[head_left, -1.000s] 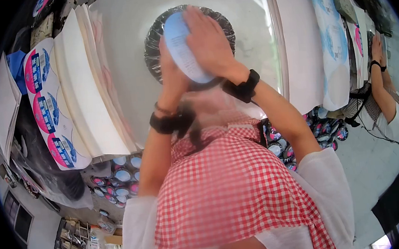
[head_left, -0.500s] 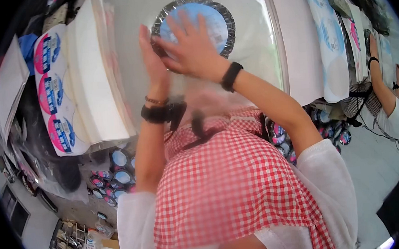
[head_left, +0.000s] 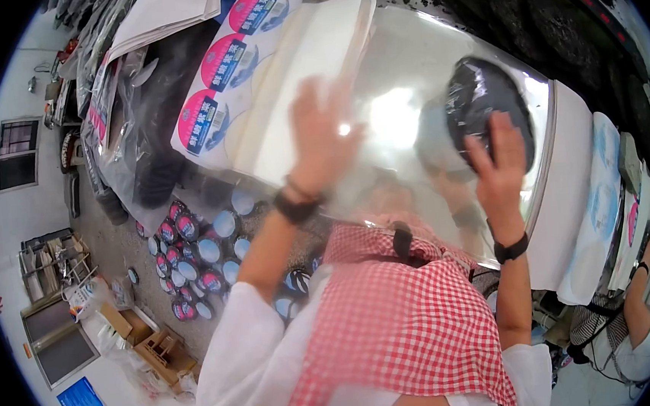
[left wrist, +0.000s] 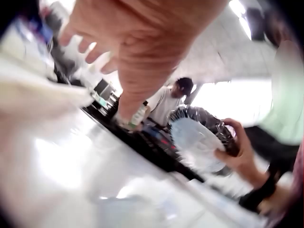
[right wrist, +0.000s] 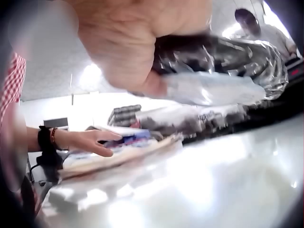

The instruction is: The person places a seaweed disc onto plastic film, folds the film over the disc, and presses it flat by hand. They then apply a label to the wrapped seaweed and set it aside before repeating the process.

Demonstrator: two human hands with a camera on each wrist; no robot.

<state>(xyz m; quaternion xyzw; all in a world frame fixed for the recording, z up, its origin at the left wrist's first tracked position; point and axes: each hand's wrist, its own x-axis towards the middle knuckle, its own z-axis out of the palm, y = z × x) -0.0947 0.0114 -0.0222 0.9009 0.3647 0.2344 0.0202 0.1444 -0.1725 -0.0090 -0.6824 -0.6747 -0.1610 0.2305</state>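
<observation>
My right hand (head_left: 500, 181) holds a round, black, plastic-wrapped seaweed cake (head_left: 484, 95) tilted above the shiny metal table (head_left: 412, 51). In the left wrist view its pale blue round label (left wrist: 194, 142) faces the camera, with the right thumb on the label side and the fingers behind. The right wrist view shows the crinkled clear wrap around the black edge. My left hand (head_left: 324, 138), blurred by motion, is held empty over a stack of white sheets (head_left: 327, 39), its fingers spread. Those sheets lie beside pink-and-blue printed label sheets (head_left: 233, 54).
Many wrapped round packs (head_left: 206, 250) lie on the floor below the table's left side. Dark seaweed cakes (head_left: 548, 25) are piled beyond the table. Blue-and-white label sheets (head_left: 596, 204) hang along the right edge. Another person's arm (head_left: 641, 292) shows at the far right.
The cake went from lying label-up under the hands to being lifted to the right, dark side toward the head camera. My left hand moved left, off it. The head view turned.
</observation>
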